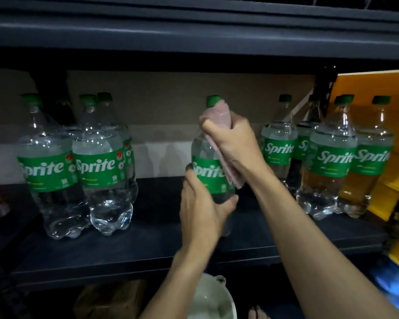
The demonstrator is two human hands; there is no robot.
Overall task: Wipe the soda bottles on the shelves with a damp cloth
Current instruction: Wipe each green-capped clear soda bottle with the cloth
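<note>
Here we are at the shelf [159, 226], and our left hand [200, 212] is wrapped round the lower body of a Sprite bottle [207, 178], thumb on one side of the green label and fingers on the other. Our right hand [235, 139] sits just above it, clenched round a pink cloth [220, 115] pressed against the bottle's neck and shoulder. A fold pokes up beside the green cap and a tail hangs below the wrist. Whether the bottle's base touches the shelf, we can't tell (the left hand covers it). Out to the left of the left hand stands a cluster of Sprite bottles [99, 166], well apart. To the right of the right hand, more Sprite bottles [332, 157] stand close together, near our forearm. Below our left wrist, a white basin [207, 300] shows under the shelf.
</note>
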